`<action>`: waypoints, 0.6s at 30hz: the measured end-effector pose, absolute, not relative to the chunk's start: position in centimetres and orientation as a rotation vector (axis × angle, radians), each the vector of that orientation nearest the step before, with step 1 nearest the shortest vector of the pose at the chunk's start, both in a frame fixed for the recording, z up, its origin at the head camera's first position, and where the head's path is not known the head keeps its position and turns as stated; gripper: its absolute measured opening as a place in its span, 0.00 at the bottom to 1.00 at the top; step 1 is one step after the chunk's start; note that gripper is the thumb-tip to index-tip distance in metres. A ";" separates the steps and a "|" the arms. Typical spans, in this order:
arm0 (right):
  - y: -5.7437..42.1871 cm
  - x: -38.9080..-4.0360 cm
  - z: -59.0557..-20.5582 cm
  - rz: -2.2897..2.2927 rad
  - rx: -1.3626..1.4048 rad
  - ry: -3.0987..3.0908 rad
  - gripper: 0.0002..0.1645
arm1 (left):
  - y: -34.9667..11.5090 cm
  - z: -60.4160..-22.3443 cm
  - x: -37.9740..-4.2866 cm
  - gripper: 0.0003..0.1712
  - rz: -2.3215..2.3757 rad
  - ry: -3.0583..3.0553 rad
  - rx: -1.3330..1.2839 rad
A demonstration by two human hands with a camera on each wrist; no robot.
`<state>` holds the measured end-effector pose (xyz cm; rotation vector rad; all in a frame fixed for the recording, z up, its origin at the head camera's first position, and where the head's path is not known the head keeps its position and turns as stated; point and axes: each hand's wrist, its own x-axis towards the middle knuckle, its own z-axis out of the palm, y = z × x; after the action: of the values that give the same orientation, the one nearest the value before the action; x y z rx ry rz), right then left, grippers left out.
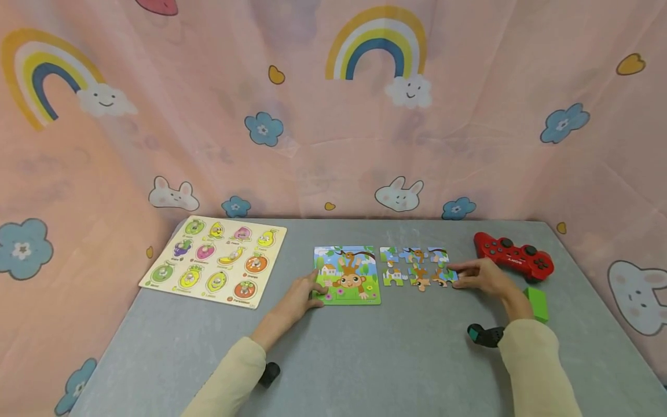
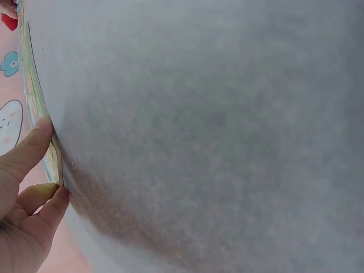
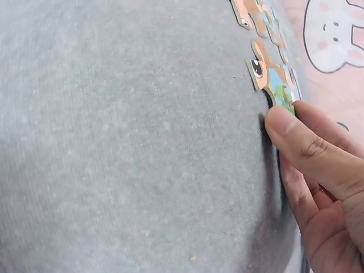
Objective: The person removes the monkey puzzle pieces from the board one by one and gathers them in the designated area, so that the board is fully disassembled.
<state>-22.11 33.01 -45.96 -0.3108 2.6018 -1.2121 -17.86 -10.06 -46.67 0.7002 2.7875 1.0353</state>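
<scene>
A square puzzle board (image 1: 359,292) with a monkey picture lies flat on the table. My left hand (image 1: 301,294) grips its lower left corner; in the left wrist view the fingertips (image 2: 41,129) pinch its thin edge. Right of the board, several loose puzzle pieces (image 1: 414,255) lie in two rows, showing parts of the same monkey scene. My right hand (image 1: 482,275) pinches the rightmost piece of the near row, a puzzle piece (image 3: 278,88) with an eye and green leaves, between thumb and fingers. The fingers partly cover that piece.
A wooden fruit puzzle board (image 1: 208,263) lies at the left. Behind the right hand is a red game controller (image 1: 513,256), with a green block (image 1: 537,304) beside the right forearm. A pink patterned curtain (image 1: 323,156) hangs along the grey table's (image 1: 396,359) back edge.
</scene>
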 end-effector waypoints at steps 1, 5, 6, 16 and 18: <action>32.9 -22.2 -45.9 -1.197 -0.308 2.604 0.28 | -10.1 -46.7 -17.9 0.19 1.037 2.789 0.699; 32.7 -22.3 -45.7 -1.127 -0.320 2.618 0.27 | -10.2 -46.8 -18.0 0.18 1.030 2.795 0.701; 32.6 -22.4 -45.7 -1.110 -0.326 2.625 0.27 | -10.2 -46.8 -18.1 0.17 1.029 2.794 0.695; 32.8 -21.8 -45.9 -1.109 -0.276 2.692 0.30 | -10.5 -46.8 -18.3 0.16 1.015 2.809 0.735; 32.7 -21.4 -45.8 -1.140 -0.249 2.724 0.31 | -10.6 -46.8 -18.3 0.16 1.014 2.804 0.730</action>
<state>-21.36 32.70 -45.77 -0.2488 2.7236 -1.1403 -18.31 -10.59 -46.80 0.7304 2.8035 1.0145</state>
